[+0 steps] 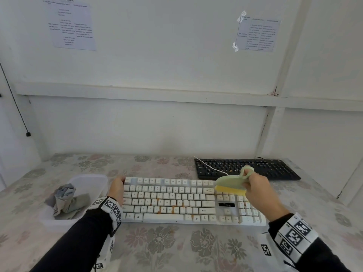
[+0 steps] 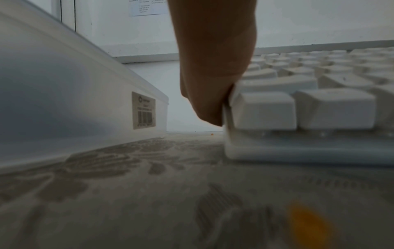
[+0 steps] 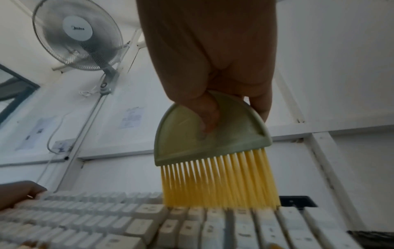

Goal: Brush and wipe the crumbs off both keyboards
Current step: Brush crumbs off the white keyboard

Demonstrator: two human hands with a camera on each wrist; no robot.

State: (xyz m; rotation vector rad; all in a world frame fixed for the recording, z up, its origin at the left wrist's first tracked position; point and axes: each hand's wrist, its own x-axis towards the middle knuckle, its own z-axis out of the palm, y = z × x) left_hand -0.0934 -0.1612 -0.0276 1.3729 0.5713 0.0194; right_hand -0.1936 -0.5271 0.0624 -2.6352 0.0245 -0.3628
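Note:
A white keyboard (image 1: 176, 201) lies across the middle of the flowered table, with orange-brown crumbs (image 1: 172, 209) among its lower letter keys. My right hand (image 1: 255, 189) grips a pale green brush (image 1: 229, 183). Its yellow bristles (image 3: 219, 182) touch the upper keys left of the number pad. My left hand (image 1: 116, 190) holds the keyboard's left end, the fingers curled over its far corner. In the left wrist view a finger (image 2: 213, 67) presses the keyboard's side edge (image 2: 228, 118). A black keyboard (image 1: 275, 169) sits behind to the right, with a few crumbs on it.
A translucent plastic bin (image 1: 94, 178) holding a grey cloth (image 1: 66, 199) stands just left of my left hand. A white cable (image 1: 212, 167) crosses the black keyboard. The wall runs close behind the table. An orange crumb (image 2: 307, 222) lies on the tablecloth.

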